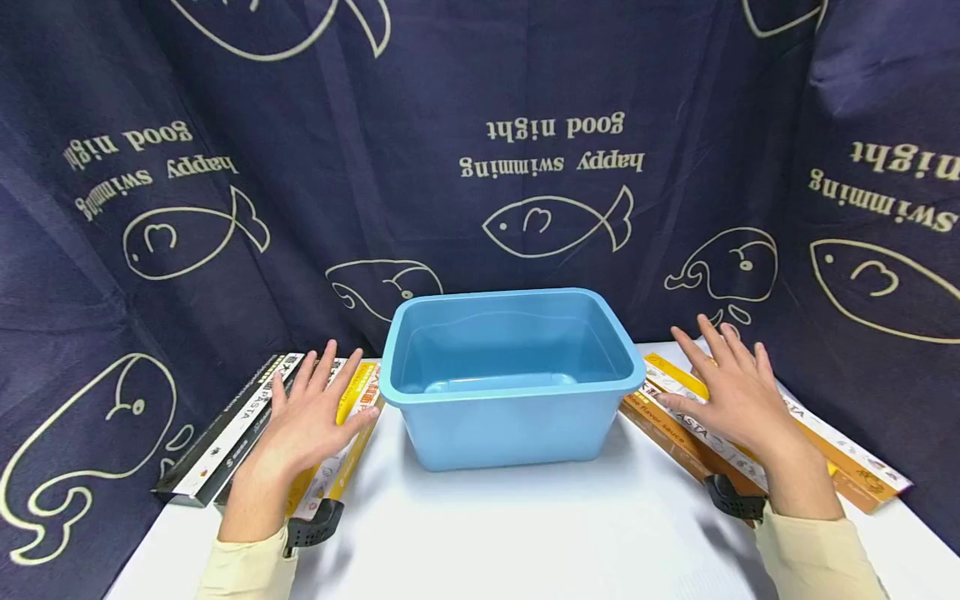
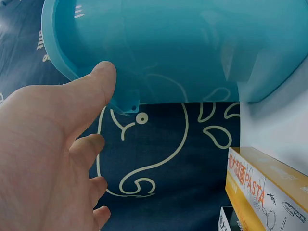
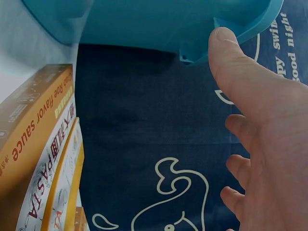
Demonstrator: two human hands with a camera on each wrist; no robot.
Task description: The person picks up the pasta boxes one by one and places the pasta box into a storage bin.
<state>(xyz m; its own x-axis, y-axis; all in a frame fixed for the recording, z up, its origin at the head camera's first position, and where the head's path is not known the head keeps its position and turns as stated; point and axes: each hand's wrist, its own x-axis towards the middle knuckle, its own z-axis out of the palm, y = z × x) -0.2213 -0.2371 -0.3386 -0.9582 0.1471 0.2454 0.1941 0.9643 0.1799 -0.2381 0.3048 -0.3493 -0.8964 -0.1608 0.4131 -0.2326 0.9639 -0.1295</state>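
A light blue plastic bin (image 1: 510,429) stands upright on the white table, its inside bare of contents. To its left, my left hand (image 1: 309,423) hovers with fingers spread over long pasta boxes, black-and-white ones (image 1: 232,433) and a yellow-and-white one (image 1: 337,479). My right hand (image 1: 738,396), also spread and holding nothing, is above the orange and brown pasta boxes (image 1: 675,425) on the right. In the left wrist view the left thumb (image 2: 98,84) overlaps the bin's wall. The right thumb (image 3: 231,53) appears just under the bin's rim in the right wrist view.
A dark blue curtain (image 1: 420,125) with fish and whale drawings hangs behind and at both sides of the white table (image 1: 517,533). Black bands (image 1: 315,523) sit on both wrists, beside cream sleeves.
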